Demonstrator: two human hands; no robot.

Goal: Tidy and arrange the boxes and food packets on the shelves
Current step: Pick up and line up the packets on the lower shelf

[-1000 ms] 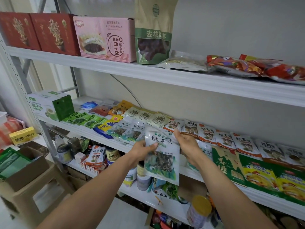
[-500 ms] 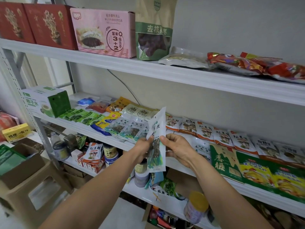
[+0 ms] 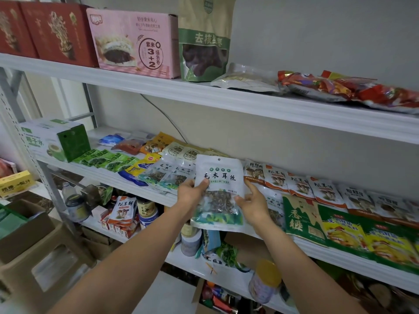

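Head view: the white-and-green plastic packet of dark dried shreds (image 3: 218, 177) is held upright in front of the white metal middle shelf (image 3: 102, 177). Its long axis is vertical, with the hang hole at the top and the printed face toward the camera. The left hand (image 3: 190, 193) grips its left edge and the right hand (image 3: 254, 202) pinches its right edge. The small print is illegible.

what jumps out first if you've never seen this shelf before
A white and green packet of dark dried fungus sits dead centre, held in front of the middle shelf by the left hand and right hand. On the top shelf, a big pink box stands towards the left and shiny red packets lie at the far right.
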